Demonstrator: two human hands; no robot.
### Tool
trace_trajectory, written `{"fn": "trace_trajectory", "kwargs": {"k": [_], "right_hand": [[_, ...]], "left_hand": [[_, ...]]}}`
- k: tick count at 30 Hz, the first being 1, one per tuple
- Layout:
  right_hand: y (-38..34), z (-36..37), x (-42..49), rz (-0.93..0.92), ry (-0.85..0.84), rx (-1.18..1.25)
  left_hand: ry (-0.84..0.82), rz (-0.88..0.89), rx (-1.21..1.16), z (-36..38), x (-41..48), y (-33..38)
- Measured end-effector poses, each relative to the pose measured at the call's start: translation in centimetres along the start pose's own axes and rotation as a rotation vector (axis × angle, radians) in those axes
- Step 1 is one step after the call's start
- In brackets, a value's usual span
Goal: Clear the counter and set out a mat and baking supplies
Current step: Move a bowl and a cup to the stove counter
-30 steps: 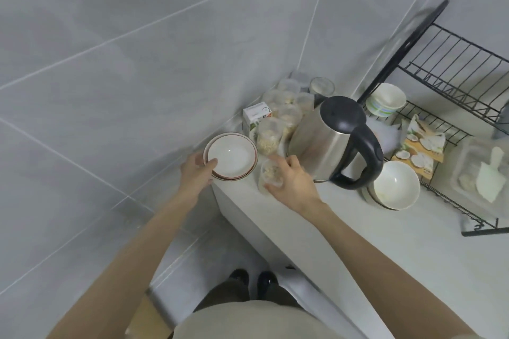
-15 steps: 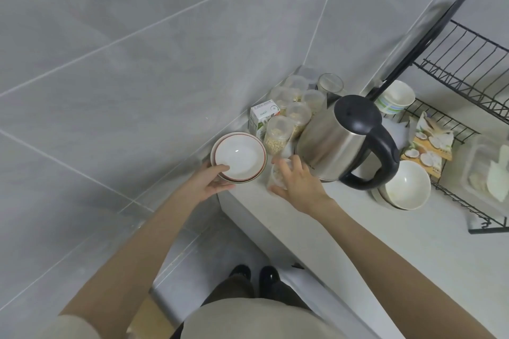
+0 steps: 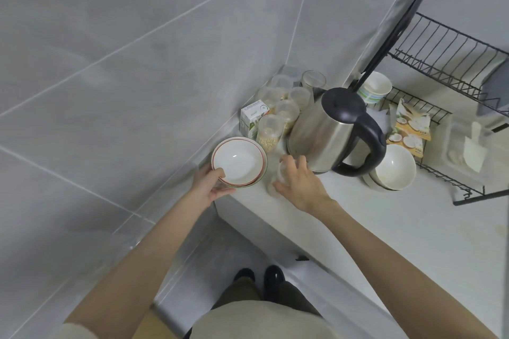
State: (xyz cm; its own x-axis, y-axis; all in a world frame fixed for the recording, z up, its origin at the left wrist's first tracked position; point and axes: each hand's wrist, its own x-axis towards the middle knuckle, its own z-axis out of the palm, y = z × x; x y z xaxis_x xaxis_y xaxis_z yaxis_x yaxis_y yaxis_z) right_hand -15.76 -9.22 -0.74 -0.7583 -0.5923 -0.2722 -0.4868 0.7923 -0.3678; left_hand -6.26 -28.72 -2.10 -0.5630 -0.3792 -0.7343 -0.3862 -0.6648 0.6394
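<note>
At the counter's (image 3: pixel 413 228) left corner sits a stack of white bowls with red rims (image 3: pixel 239 161). My left hand (image 3: pixel 210 187) grips its near edge, thumb over the rim. Just to the right, my right hand (image 3: pixel 298 181) holds a small clear jar (image 3: pixel 282 172), mostly hidden by my fingers. A steel kettle with black lid and handle (image 3: pixel 330 132) stands right behind that hand.
Several clear jars of grains (image 3: pixel 271 133) and a small white carton (image 3: pixel 252 120) crowd the corner against the tiled wall. Two stacked white bowls (image 3: pixel 395 168) sit right of the kettle. A black dish rack (image 3: pixel 446 107) holds cups, a snack packet (image 3: pixel 410 125) and a plastic tub (image 3: pixel 468 146).
My left hand slid down the bowl stack to its near edge. My right hand stays on the small jar. The view shifted slightly.
</note>
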Motion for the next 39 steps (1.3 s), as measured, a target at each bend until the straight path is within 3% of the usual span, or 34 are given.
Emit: {"fn": "trace_trajectory", "kwargs": {"k": [3, 12, 23, 39], "right_hand": [[1.1, -1.1, -1.5, 0.069, 0.030, 0.126], [5.2, -4.4, -9.6, 0.239, 0.187, 0.175], [13.1, -4.8, -27.8, 0.599, 0.462, 0.278], [17.9, 2.1, -66.8, 1.197, 0.831, 0.221]], "left_hand": [[-0.051, -0.030, 0.014, 0.7, -0.9, -0.6], [-0.264, -0.047, 0.240, 5.7, -3.9, -4.0], [-0.624, -0.090, 0.588, 16.9, -12.7, -12.6], [-1.133, -0.233, 0.967, 26.7, -36.5, -39.7]]}}
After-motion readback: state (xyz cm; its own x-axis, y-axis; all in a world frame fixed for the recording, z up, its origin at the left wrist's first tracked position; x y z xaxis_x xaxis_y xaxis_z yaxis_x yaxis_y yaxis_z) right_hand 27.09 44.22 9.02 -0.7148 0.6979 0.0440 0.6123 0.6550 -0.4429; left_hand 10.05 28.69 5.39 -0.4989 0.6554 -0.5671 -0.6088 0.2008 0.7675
